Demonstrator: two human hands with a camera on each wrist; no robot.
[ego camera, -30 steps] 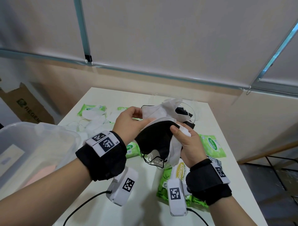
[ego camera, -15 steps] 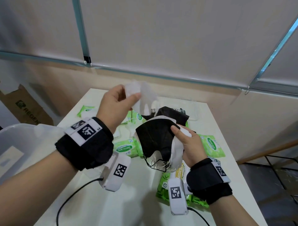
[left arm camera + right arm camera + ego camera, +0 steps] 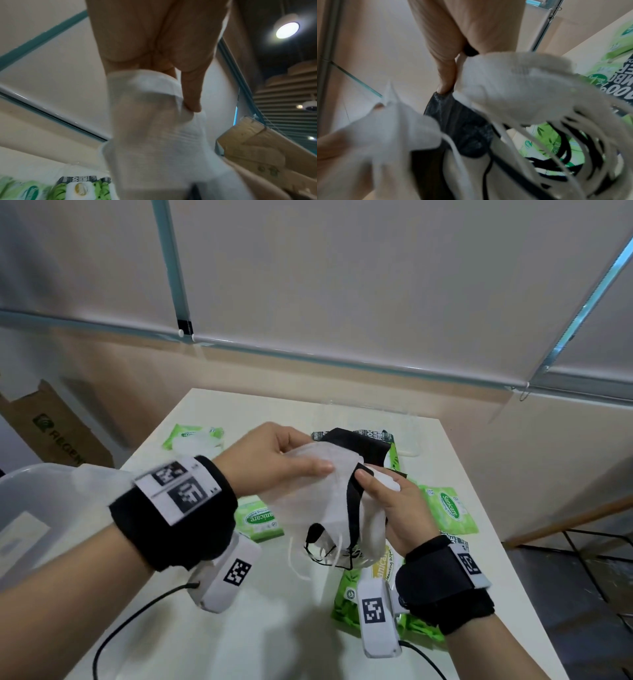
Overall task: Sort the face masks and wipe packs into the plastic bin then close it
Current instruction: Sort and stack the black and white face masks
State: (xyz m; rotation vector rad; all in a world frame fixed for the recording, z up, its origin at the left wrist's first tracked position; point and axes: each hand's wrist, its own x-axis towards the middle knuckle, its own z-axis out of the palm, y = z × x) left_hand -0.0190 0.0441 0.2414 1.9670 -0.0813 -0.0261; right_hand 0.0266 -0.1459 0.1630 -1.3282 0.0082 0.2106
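My left hand (image 3: 274, 460) pinches a white face mask (image 3: 311, 491) between thumb and fingers and lays it against the bunch that my right hand (image 3: 394, 501) grips. That bunch holds a black mask (image 3: 352, 501) between white ones, with ear loops (image 3: 318, 556) dangling below. In the left wrist view the white mask (image 3: 154, 135) hangs from my fingers (image 3: 190, 97). In the right wrist view my thumb presses the black mask (image 3: 462, 128) against a white mask (image 3: 513, 86). Green wipe packs (image 3: 448, 508) lie on the table. The clear plastic bin (image 3: 34, 508) stands at the left.
Another black mask (image 3: 363, 443) lies on a dark-labelled pack at the table's far middle. A white mask rests on a green pack (image 3: 195, 436) at the far left. A green pack (image 3: 346, 594) lies under my right wrist. A cardboard box (image 3: 51, 433) stands behind the bin.
My left hand lifted a white mask off the table pile, raised it, then brought it down and right onto the bunch in my right hand. The right hand has hardly moved.
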